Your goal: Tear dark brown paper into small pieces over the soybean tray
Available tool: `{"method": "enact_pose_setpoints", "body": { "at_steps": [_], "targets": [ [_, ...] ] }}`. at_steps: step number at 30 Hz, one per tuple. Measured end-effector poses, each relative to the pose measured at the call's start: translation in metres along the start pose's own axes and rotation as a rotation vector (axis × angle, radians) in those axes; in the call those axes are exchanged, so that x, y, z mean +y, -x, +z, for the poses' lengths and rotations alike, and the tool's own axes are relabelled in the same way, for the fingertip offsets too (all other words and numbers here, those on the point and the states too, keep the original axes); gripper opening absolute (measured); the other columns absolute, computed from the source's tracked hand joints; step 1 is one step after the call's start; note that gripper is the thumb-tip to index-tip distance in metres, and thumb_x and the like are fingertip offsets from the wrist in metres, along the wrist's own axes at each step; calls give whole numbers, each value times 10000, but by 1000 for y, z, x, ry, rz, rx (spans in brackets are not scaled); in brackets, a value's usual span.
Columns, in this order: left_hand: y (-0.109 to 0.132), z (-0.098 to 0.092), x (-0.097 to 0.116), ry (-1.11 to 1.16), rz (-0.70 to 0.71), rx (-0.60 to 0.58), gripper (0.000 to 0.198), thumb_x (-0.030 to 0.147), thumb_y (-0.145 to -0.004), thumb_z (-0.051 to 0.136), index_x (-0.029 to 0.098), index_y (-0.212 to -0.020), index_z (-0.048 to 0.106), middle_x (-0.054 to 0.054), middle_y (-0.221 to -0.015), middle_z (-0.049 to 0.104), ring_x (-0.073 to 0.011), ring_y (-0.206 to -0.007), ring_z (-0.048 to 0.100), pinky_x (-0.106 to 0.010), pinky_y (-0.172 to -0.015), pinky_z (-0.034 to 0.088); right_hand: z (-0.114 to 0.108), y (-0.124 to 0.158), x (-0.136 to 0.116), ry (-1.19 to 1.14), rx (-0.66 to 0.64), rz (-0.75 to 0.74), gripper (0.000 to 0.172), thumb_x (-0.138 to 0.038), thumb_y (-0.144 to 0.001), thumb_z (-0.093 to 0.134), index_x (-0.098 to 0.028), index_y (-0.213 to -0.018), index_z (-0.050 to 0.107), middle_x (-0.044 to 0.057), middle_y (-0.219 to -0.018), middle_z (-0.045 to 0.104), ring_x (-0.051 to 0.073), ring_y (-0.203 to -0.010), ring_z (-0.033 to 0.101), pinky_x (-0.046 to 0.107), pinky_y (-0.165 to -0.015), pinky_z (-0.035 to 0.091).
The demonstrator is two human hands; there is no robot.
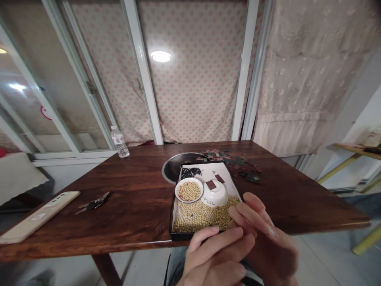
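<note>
A shallow black-rimmed box (190, 236) with a white lining stands on the wooden table (133, 206), and loose soybeans (199, 217) fill its front part. Inside are a small white dish of soybeans (189, 190), an upside-down white bowl (214, 194) with a dark square chip (211, 184) on it, and a patch of black beans (191, 172). My right hand (262, 234) reaches over the box's front right corner, its fingertips just above the soybeans. Below it, my left hand (214, 258) sits at the front edge. Neither shows a held object, and the hands partly overlap.
Behind the box are a round dark metal-rimmed pan (174, 169) and scattered dark green and pink pieces (235, 161). A gold-cased phone (38, 216), a speckled feather-like object (95, 201) and a water bottle (120, 142) lie left.
</note>
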State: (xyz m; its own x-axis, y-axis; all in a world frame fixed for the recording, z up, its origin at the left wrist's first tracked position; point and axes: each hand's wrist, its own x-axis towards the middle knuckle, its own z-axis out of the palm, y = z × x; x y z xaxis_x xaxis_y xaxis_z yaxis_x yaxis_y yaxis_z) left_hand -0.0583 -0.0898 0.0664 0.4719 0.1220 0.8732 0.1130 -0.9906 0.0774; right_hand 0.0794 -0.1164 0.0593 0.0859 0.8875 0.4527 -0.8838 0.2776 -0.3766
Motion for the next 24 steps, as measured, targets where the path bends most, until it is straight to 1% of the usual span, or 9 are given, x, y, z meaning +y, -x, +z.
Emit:
{"method": "enact_pose_setpoints", "body": {
  "at_steps": [3,7,10,12,15,17,19,21,24],
  "targets": [
    [2,6,5,3,-110,79,183,347,-945,370,283,-983,537,62,-1012,706,-85,-932,660,-193,-943,461,-1,1,-1,17,4,10,199,-230,-689,653,-247,-823,507,-45,-585,258,122,-571,275,236,-559,355],
    [3,10,11,10,-160,101,198,367,-947,351,297,-932,535,67,-992,712,-104,-901,673,-213,-921,482,-3,2,0,84,18,-5,211,-254,-682,659,-245,-838,518,-40,-589,290,122,-575,299,239,-573,388],
    [0,7,9,11,-135,79,225,341,-955,340,267,-867,533,53,-988,714,-95,-925,665,-208,-938,463,-4,3,0,119,29,-23,232,-272,-674,675,-246,-849,524,-43,-580,307,120,-569,304,235,-574,403],
    [-3,3,5,17,-78,62,213,314,-955,354,244,-847,525,38,-1008,710,-88,-949,655,-204,-950,450,-4,4,0,138,38,-20,249,-277,-666,694,-247,-848,527,-46,-573,320,116,-564,305,226,-568,405],
    [-5,-3,-2,25,7,6,159,302,-939,403,242,-876,535,34,-1044,698,-79,-977,642,-184,-946,451,-5,4,-1,181,73,-11,278,-284,-644,740,-251,-822,529,-57,-544,331,111,-548,310,219,-560,405],
    [-4,-5,-3,27,28,-34,169,330,-939,398,253,-910,546,44,-1051,694,-76,-981,640,-176,-931,465,-5,3,-1,211,117,-3,292,-283,-626,770,-251,-786,527,-61,-529,349,107,-534,315,215,-542,397],
    [-2,-4,0,30,-23,-28,192,355,-944,378,263,-944,547,48,-1063,689,-80,-972,644,-192,-921,480,-6,2,-1,218,158,-2,301,-269,-615,784,-243,-748,516,-63,-536,373,98,-524,314,204,-526,387],
    [-1,-2,6,27,-134,9,198,365,-943,375,267,-963,545,40,-1081,683,-88,-953,653,-210,-912,489,-5,1,0,209,183,11,304,-233,-619,780,-231,-729,497,-67,-548,383,83,-517,307,187,-519,379],
    [-2,0,15,10,-238,39,194,370,-936,386,264,-918,547,35,-1059,694,-92,-931,660,-208,-903,488,-2,1,1,189,179,59,310,-196,-636,764,-218,-720,466,-72,-560,385,69,-522,313,170,-538,384]
  ]
}}
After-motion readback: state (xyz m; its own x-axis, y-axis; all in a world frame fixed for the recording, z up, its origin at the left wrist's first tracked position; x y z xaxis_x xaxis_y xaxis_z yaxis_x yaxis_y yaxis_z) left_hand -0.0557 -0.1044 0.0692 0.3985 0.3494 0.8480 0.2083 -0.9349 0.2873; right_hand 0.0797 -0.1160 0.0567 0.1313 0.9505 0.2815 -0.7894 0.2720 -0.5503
